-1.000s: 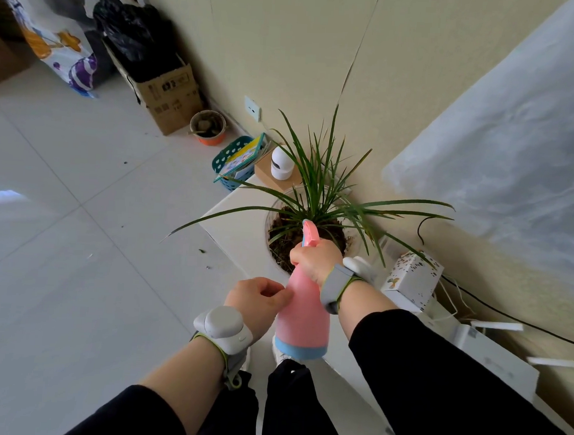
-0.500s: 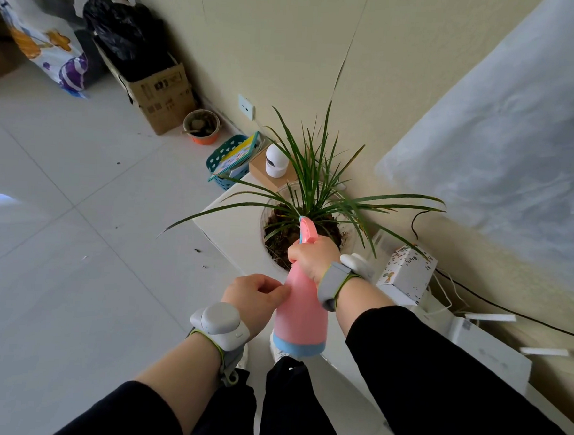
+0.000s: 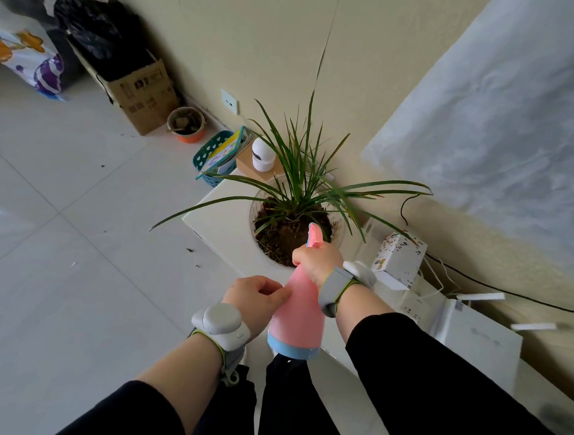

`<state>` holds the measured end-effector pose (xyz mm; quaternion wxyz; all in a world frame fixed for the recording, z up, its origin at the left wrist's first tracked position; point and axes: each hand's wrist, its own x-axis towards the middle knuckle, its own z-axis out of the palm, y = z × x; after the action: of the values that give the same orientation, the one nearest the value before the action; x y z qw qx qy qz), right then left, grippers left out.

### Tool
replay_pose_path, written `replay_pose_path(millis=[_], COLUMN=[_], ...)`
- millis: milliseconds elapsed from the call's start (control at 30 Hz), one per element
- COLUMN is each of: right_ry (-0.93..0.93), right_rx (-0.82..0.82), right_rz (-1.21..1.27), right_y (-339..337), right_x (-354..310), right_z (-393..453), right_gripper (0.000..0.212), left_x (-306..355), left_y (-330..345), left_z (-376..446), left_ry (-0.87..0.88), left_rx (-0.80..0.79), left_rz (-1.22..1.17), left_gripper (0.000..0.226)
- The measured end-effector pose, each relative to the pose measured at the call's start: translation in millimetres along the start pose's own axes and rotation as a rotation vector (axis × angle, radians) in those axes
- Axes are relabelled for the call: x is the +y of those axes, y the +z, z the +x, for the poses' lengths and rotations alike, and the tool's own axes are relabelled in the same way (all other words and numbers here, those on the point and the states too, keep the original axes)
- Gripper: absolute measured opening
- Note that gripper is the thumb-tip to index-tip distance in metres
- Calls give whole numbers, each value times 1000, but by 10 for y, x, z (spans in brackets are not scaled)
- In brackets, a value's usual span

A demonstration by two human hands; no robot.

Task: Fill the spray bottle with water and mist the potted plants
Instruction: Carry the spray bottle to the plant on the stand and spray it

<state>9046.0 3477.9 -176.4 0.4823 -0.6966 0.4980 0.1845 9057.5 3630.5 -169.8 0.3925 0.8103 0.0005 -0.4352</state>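
Two hands on one bottle, nozzle aimed at the nearest plant.

Nearest: left hand (image 3: 254,298), fingers curled in, fingertips touching the side of the pink spray bottle (image 3: 299,312) about mid-body. More a steadying touch than a grasp; it wraps nothing.

Right hand (image 3: 316,260) gripped round the bottle's neck, fingers curled over the trigger area. Trigger itself hidden under the fingers, so cannot tell if it is squeezed. No mist visible in the air.

Bottle held upright in the air, blue base toward the person, pink nozzle (image 3: 314,236) pointing forward over the soil. Water level not readable through the pink wall.

Beyond: potted plant (image 3: 300,188), long thin leaves fanning out, rooted in dark soil in a pale round pot (image 3: 339,231) that stands on the white bench (image 3: 219,220) against the wall.

Judgement on progress: filling looks done, since the bottle is capped and already brought to a plant. Misting appears to be at its start or under way on this one plant. Only one leafy plant in view; whether others wait elsewhere cannot be told from here. Leaves show no obvious wetness at this range.
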Motion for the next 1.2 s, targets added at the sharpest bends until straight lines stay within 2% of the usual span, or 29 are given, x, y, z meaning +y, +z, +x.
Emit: replay_pose_path(millis=[100, 333, 467, 767, 1200], right_ry=[37, 105, 105, 187, 184], right_rx=[32, 107, 154, 154, 134], right_rz=[16, 61, 56, 56, 37], right_y=[-10, -27, -56, -96, -29], right_x=[96, 248, 308, 396, 359], right_z=[31, 64, 103, 143, 139], right_gripper=[24, 18, 23, 17, 24], left_x=[-19, -13, -5, -34, -112], left_y=[54, 147, 203, 286, 248], left_z=[20, 100, 155, 237, 259], left_ry=[3, 30, 36, 54, 25], left_rx=[-15, -46, -72, -84, -98], left_rz=[30, 74, 88, 102, 74], left_gripper=[9, 6, 17, 24, 25])
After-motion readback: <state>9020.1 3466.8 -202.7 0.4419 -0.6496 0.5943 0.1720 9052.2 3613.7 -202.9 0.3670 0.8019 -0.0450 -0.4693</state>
